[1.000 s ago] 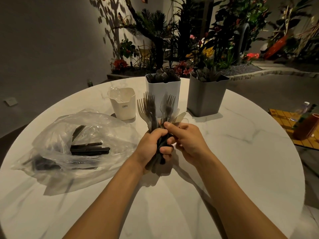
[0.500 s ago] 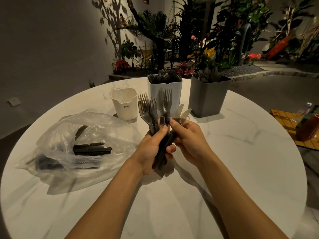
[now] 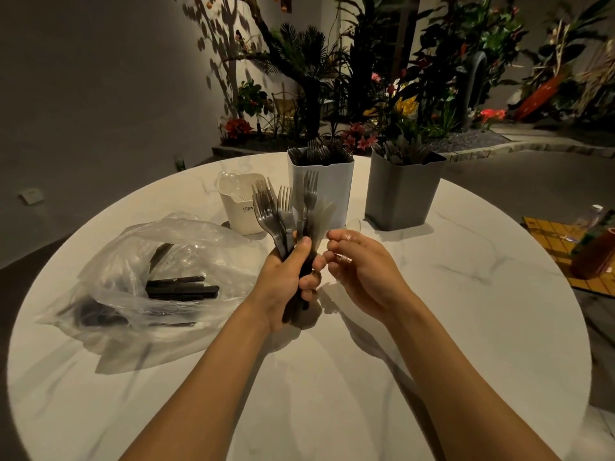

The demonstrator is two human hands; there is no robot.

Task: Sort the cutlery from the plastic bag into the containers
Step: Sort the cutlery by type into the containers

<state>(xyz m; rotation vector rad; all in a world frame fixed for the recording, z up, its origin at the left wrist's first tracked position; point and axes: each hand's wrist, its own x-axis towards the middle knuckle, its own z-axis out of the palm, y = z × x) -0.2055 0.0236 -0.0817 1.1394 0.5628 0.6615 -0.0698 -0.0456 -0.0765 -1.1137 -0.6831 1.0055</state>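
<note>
The bundle of forks (image 3: pixel 286 211) is standing nearly upright above the table (image 3: pixel 466 327), its long axis vertical and tines pointing up, with the handles clenched in the left hand (image 3: pixel 286 277). Just beside it, the right hand (image 3: pixel 362 264) is pinching a blurred clear utensil (image 3: pixel 353 227). Separating by type seems underway. The next move is likely calling for lowering the forks handle-first into the white container (image 3: pixel 321 191), 1 of 3 behind, while the plastic bag (image 3: pixel 149 261) is lying left with more.

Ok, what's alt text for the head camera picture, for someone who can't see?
The left hand grips a bunch of forks above a white table; the right hand pinches a clear utensil. A plastic bag lies left, three containers behind.
</note>
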